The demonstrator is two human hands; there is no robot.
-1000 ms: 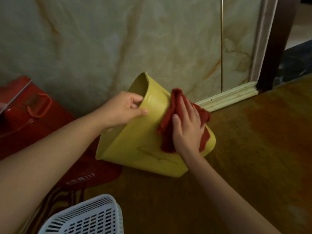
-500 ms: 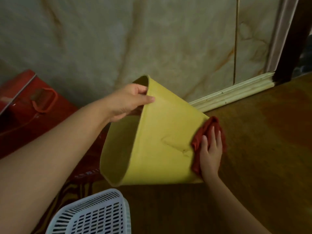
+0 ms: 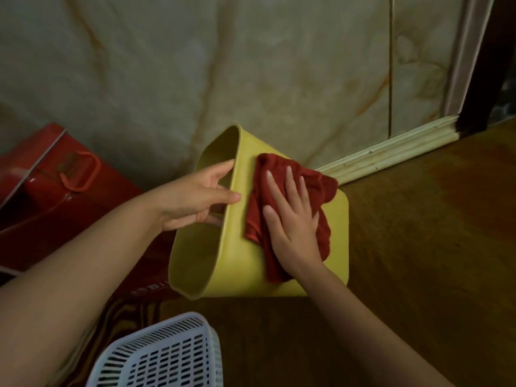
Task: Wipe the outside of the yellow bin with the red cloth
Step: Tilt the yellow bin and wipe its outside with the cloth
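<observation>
The yellow bin lies tipped on its side on the brown floor, its open mouth facing left toward me. My left hand grips the upper rim, thumb on the outside and fingers inside. The red cloth is spread over the bin's upward-facing side. My right hand lies flat on the cloth with fingers spread, pressing it against the bin near the rim.
A red bag with a loop handle leans at the left. A white slotted plastic basket sits at the bottom edge. A marble wall with a pale skirting board runs behind; a dark door frame stands at the right.
My right hand slid the cloth from the bin's base end at the right back up over its side toward the rim. The bin turned slightly in my left hand.
</observation>
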